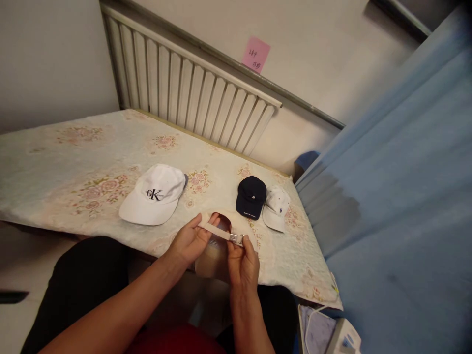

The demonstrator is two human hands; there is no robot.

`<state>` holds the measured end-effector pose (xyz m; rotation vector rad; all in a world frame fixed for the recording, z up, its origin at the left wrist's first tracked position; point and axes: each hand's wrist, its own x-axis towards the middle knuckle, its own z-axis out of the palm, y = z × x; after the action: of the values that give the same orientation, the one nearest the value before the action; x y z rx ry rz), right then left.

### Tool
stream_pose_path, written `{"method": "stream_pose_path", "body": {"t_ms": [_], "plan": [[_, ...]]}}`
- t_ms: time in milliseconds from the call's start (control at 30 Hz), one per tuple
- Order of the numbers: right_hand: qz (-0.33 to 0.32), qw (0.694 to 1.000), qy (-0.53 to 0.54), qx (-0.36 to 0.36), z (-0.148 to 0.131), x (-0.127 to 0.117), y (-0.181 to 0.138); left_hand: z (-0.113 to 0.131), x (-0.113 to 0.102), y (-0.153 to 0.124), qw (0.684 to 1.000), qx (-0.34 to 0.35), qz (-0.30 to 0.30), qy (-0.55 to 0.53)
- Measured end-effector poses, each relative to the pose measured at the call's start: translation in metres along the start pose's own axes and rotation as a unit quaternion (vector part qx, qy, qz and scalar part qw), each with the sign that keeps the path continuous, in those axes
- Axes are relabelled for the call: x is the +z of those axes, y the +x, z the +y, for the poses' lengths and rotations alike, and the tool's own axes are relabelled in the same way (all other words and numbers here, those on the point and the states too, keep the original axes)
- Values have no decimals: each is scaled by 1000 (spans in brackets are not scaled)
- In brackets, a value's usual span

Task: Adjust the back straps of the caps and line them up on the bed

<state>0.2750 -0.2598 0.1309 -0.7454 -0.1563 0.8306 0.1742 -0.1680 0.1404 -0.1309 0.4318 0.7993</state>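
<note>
A beige baseball cap [240,225] is held up over the near edge of the bed, its back opening and strap facing me. My left hand [191,239] grips the left end of the strap [219,231], with some fingers reaching into the opening. Beside the metal buckle [236,238], my right hand [243,260] pinches the strap's right end between thumb and fingers. Part of the cap hangs below the strap, between my forearms. To the left lies a white cap [157,194] with black lettering. A dark navy cap [251,196] rests beyond my right hand, beside a smaller white cap [277,209].
The caps lie on a flowered bed cover [73,162]. Behind it stands a white radiator [191,88] under a pink note [256,54] on the wall. A blue curtain [398,187] hangs at the right. A white box [344,337] sits low at the bottom right.
</note>
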Motion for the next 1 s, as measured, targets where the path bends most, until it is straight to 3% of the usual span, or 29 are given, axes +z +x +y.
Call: {"method": "stream_pose_path", "body": {"t_ms": [200,400,533,733,1000], "plan": [[-22,999,35,-12,-2,5,-5,-10,6,-9,999,-39,-14,6],[-23,998,40,36,5,10,-6,-16,4,-9,998,-50,-33,9],[-26,999,23,42,2,10,-6,-11,4,-7,999,-36,-23,9],[-43,997,32,59,-9,6,-6,-2,8,-4,998,40,-38,1],[-70,997,36,10,-9,-4,-4,-6,13,-5,999,20,-11,26]]}}
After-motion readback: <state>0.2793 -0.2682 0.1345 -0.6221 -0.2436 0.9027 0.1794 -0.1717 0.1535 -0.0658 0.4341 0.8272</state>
